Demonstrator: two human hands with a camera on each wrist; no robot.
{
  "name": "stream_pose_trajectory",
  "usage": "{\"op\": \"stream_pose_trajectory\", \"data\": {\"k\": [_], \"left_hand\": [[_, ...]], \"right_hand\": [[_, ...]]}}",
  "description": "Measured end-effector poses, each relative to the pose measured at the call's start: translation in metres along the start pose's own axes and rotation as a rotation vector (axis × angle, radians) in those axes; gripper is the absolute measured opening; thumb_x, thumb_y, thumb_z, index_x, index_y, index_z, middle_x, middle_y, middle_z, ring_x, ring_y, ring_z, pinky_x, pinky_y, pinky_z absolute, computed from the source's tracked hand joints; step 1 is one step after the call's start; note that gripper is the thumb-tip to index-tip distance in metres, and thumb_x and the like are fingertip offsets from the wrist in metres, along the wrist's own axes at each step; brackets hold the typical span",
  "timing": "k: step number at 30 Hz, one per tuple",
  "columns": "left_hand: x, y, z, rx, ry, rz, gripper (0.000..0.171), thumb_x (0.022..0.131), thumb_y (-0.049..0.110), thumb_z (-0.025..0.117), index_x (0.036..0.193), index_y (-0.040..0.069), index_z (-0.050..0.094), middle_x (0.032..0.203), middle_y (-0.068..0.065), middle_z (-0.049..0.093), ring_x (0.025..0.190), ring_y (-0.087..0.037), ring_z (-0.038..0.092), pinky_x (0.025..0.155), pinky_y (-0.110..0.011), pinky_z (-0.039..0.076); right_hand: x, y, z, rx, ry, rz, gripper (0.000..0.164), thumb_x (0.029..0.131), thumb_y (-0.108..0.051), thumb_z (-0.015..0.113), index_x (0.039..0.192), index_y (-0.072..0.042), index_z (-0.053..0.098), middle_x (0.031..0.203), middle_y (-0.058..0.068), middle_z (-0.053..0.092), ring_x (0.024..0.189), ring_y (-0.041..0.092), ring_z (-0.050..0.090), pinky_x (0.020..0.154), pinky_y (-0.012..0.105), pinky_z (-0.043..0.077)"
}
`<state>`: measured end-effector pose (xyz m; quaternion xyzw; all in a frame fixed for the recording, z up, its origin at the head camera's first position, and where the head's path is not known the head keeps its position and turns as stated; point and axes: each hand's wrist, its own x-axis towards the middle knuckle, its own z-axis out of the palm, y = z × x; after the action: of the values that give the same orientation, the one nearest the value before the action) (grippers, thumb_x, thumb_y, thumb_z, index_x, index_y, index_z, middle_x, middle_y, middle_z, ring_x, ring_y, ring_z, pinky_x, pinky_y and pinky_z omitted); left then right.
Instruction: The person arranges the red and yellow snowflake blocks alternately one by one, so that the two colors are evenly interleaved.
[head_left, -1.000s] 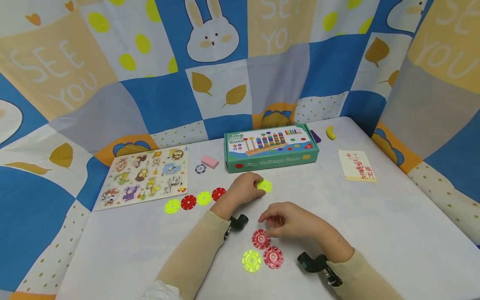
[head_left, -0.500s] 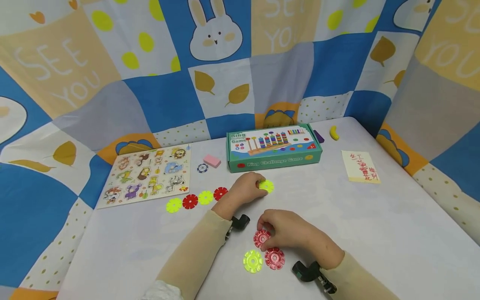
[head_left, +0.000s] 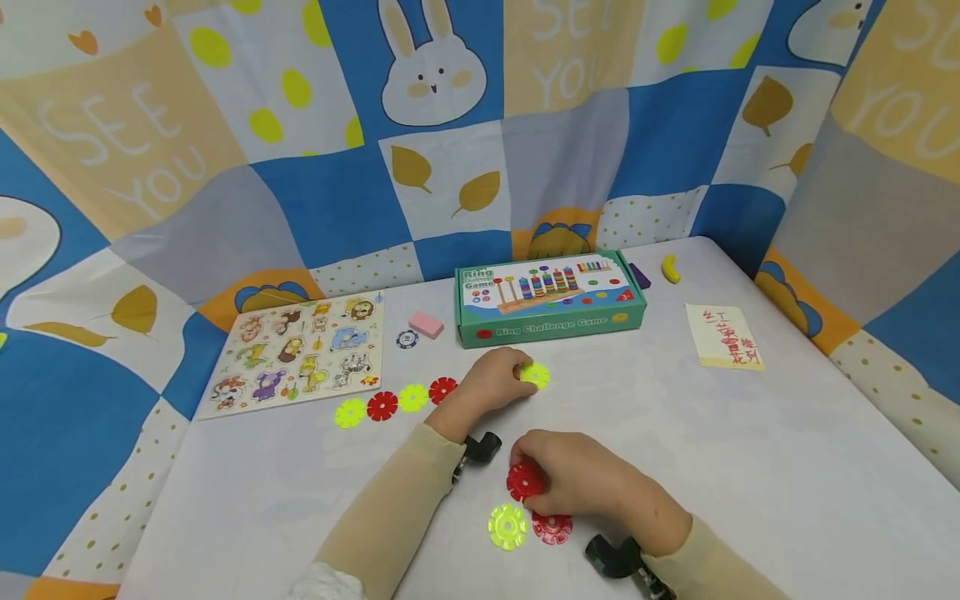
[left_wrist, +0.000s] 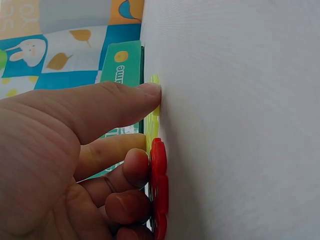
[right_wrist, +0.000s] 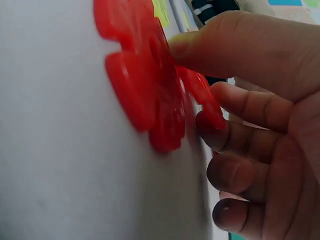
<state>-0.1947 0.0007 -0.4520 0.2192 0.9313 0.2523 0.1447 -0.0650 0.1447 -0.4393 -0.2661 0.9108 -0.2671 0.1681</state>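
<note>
With fingertips and thumb at its edge, my left hand (head_left: pixel 491 382) holds a yellow plastic snowflake disc (head_left: pixel 535 376) on the white table. In the left wrist view the thumb lies on that yellow disc (left_wrist: pixel 152 125), and a red disc (left_wrist: pixel 159 190) stands beside the curled fingers. My right hand (head_left: pixel 583 477) pinches a red snowflake disc (head_left: pixel 524 482) nearer the front, its surface tilted. Close below lie a yellow disc (head_left: pixel 507 527) and a second red disc (head_left: pixel 552 529), partly under the hand. Leftward runs a row of alternating discs, starting with a yellow one (head_left: pixel 350 413).
A green Ring Challenge Game box (head_left: pixel 551 323) stands at the back. Left of it lie a pink block (head_left: pixel 426 324), a poker chip (head_left: pixel 407 339) and an animal puzzle board (head_left: pixel 296 354). To the right are a toy banana (head_left: pixel 670 269) and a handwritten note (head_left: pixel 724 337).
My right hand has come down and left to the upper red disc, gripped it and tipped it up. The left hand has stayed at the yellow disc.
</note>
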Motion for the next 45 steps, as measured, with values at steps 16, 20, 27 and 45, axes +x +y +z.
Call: {"op": "stream_pose_trajectory", "data": {"k": [16,20,27,45], "left_hand": [[0.002,-0.001,0.0,0.02,0.004,0.014,0.05,0.081,0.035,0.073,0.124,0.013,0.063,0.081,0.001,0.054,0.085,-0.013,0.049,0.074,-0.028,0.041],[0.001,-0.001,0.0,0.023,0.003,0.006,0.05,0.08,0.035,0.073,0.124,0.013,0.062,0.087,0.003,0.055,0.087,-0.013,0.048,0.078,-0.028,0.042],[0.0,0.001,0.0,0.021,-0.001,0.01,0.049,0.081,0.034,0.073,0.123,0.012,0.063,0.085,0.003,0.055,0.088,-0.014,0.049,0.079,-0.028,0.042],[0.001,0.0,-0.001,-0.01,0.011,0.004,0.046,0.077,0.032,0.077,0.116,0.013,0.064,0.083,0.004,0.055,0.083,-0.013,0.05,0.071,-0.025,0.044]], "right_hand": [[-0.005,-0.005,-0.003,-0.295,0.053,-0.18,0.046,0.07,-0.043,0.08,0.108,-0.018,0.071,0.094,-0.009,0.055,0.072,0.002,0.049,0.065,0.023,0.047],[-0.005,-0.004,-0.001,-0.383,0.111,-0.213,0.044,0.071,-0.043,0.076,0.106,-0.016,0.069,0.093,-0.008,0.056,0.071,0.004,0.049,0.066,0.026,0.047],[-0.008,-0.004,-0.013,-0.342,0.214,-0.223,0.043,0.071,-0.046,0.074,0.104,-0.019,0.068,0.09,-0.013,0.054,0.07,0.0,0.049,0.064,0.021,0.046],[-0.01,-0.006,-0.091,-0.22,0.38,-0.271,0.039,0.072,-0.046,0.078,0.102,-0.022,0.07,0.09,-0.017,0.055,0.076,-0.001,0.052,0.065,0.018,0.047]]}}
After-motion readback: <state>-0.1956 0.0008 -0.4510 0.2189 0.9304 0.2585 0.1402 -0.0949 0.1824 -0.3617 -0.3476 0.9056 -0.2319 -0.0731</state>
